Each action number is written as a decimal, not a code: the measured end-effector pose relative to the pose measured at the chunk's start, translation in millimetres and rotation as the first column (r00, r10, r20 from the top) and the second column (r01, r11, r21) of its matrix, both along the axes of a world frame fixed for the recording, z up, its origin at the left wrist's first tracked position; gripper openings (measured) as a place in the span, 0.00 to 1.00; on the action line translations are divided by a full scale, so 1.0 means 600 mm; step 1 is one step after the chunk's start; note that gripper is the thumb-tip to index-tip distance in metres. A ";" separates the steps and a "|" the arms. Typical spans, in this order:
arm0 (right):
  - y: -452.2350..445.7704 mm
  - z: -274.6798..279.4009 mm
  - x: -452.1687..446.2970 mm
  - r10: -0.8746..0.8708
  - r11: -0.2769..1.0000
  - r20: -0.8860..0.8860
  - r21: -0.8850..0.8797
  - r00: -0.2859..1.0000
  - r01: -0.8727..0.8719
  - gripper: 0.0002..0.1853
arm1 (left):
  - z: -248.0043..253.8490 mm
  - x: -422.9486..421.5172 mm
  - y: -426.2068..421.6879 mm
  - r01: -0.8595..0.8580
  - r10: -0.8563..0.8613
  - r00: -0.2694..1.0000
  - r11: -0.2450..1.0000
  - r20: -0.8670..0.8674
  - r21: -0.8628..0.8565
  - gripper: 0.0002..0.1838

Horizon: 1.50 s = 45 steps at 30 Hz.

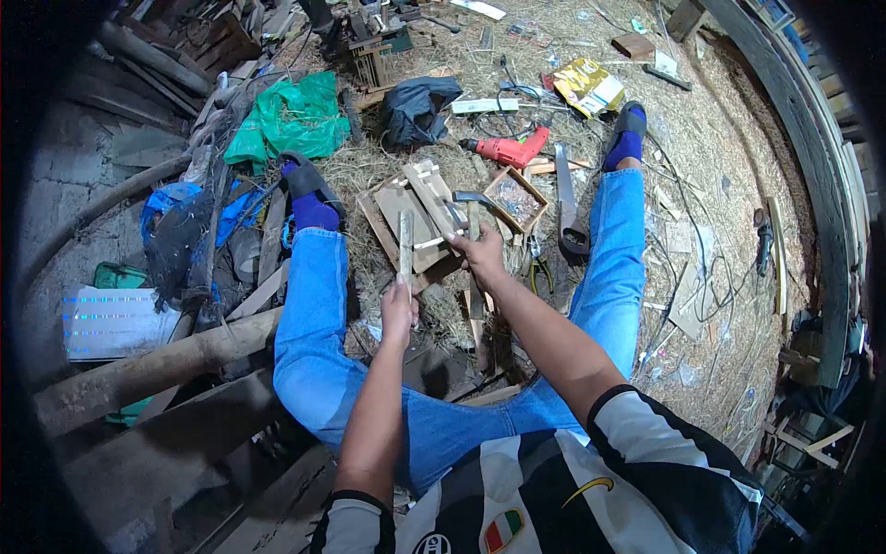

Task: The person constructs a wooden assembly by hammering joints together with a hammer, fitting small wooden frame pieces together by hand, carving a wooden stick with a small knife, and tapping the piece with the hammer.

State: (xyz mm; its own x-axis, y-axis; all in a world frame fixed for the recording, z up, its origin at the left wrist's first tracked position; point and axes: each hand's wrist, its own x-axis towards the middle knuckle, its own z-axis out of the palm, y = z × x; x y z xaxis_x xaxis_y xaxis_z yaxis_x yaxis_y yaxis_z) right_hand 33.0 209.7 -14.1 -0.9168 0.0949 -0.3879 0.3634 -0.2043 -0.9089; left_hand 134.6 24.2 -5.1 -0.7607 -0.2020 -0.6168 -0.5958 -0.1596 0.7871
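Observation:
My left hand [398, 309] is closed around a narrow pale strip [406, 242], probably wood, held upright. My right hand [482, 256] is wrapped round the handle of a hammer [474, 218], whose dark curved head points away from me. Just beyond both hands lies a flat wooden panel [388, 203] with slats on it. A small wooden box [519, 197] with tiny bits inside, perhaps nails, stands beside the hammer head. Yellow-handled pliers [539, 270] rest on the ground right of my right hand.
A handsaw [565, 189] lies near my right leg, with a red power drill [509, 148] beyond. A black bag [417, 109], a green plastic bag [293, 118] and a yellow packet [588, 88] lie farther out. Timber poles [157, 369] crowd the left; cables [706, 277] trail at right.

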 end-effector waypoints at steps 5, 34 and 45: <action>-0.002 0.020 -0.006 0.062 0.998 0.114 -0.030 0.992 -0.059 0.14 | 0.002 -0.002 0.002 -0.008 0.008 1.000 1.000 0.011 -0.005 0.25; 0.306 -0.178 -0.058 -0.059 0.597 0.119 0.800 0.991 -0.061 0.36 | 0.028 -0.011 0.024 -0.032 0.032 0.999 0.999 0.012 -0.027 0.24; 0.233 -0.039 0.005 0.038 0.755 -0.062 0.655 0.997 0.012 0.23 | 0.007 0.009 0.005 0.072 -0.066 0.997 0.966 0.035 -0.250 0.23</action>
State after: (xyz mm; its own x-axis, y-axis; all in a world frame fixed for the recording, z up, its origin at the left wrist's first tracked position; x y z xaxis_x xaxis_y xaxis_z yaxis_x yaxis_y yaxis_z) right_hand 36.2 349.3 -37.6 -0.9411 0.2905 -0.1727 0.2946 0.4545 -0.8406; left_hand 139.9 27.3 -1.1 -0.7626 -0.3001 -0.5731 -0.6194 0.0830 0.7807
